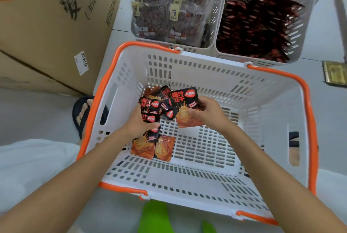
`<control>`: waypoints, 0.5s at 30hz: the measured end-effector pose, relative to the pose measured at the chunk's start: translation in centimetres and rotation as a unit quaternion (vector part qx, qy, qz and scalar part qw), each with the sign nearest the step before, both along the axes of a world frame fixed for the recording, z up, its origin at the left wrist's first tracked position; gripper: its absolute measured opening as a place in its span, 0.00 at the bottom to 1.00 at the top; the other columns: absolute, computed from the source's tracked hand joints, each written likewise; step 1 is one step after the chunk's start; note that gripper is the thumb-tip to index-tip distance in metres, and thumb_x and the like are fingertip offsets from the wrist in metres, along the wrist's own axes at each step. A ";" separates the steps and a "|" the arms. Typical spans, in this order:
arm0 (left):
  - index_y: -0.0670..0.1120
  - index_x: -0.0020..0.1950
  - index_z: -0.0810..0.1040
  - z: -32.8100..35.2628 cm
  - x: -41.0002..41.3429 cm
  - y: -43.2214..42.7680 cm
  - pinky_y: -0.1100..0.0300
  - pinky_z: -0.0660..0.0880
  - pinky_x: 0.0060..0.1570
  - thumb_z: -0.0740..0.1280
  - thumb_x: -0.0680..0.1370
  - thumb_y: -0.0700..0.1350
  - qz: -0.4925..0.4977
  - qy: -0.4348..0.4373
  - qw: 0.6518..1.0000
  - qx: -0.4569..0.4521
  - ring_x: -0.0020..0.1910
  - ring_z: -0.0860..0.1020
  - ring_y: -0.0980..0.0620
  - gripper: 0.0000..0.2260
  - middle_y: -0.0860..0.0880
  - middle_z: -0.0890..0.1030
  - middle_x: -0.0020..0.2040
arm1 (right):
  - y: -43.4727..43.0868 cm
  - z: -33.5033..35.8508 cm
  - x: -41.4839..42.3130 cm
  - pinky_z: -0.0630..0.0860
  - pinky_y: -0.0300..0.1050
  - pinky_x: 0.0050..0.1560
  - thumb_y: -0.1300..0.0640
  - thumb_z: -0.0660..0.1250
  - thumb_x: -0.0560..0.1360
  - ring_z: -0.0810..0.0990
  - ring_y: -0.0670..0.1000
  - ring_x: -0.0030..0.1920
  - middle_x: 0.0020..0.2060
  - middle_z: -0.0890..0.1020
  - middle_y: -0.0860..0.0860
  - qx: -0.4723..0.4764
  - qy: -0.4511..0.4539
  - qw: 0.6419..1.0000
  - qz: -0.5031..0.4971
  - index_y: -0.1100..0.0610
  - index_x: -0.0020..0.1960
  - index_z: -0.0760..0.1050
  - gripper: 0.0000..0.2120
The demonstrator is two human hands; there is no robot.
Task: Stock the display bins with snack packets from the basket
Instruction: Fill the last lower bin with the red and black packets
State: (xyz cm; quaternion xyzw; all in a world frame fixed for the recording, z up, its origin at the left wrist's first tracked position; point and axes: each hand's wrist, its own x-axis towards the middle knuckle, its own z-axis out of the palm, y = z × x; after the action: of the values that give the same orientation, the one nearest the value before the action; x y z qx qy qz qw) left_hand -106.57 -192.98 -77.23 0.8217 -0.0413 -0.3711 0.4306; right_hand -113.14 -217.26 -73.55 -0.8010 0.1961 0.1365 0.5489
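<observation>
A white basket [206, 193] with orange handles stands on the floor in front of me. Both hands are inside it. My left hand [139, 123] grips a bunch of black-and-orange snack packets [151, 109]. My right hand [208, 111] holds one larger packet [185, 107] of the same kind by its right edge. Two more packets [153, 147] lie on the basket floor below my left hand. Beyond the basket stand two white display bins: the right bin [308, 26] is filled with dark red packets, the left bin [216, 17] with clear bags of brown snacks.
Large cardboard boxes [50, 26] stand at the left, close to the basket. A foot in a dark sandal [82, 112] rests beside the basket's left wall. A green object [155, 217] shows at the bottom edge. A small gold-coloured item [335, 73] lies at the right.
</observation>
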 end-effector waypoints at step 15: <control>0.44 0.49 0.71 -2.9 -0.6 -1.0 0.58 0.67 0.38 0.80 0.68 0.45 0.000 -0.061 0.985 0.160 0.47 0.74 0.48 0.20 0.49 0.76 0.47 | -0.7 -2.0 -2.2 0.78 0.36 0.32 0.65 0.65 0.79 0.86 0.48 0.36 0.42 0.84 0.52 0.158 0.136 0.976 -0.062 0.58 0.54 0.75 0.05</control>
State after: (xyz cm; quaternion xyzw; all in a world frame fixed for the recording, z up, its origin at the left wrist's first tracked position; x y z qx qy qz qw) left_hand -107.22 -193.99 -80.09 0.9009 -0.0076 -0.3223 0.2906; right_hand -115.33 -217.93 -75.60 -0.6648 0.2939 0.2392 0.6438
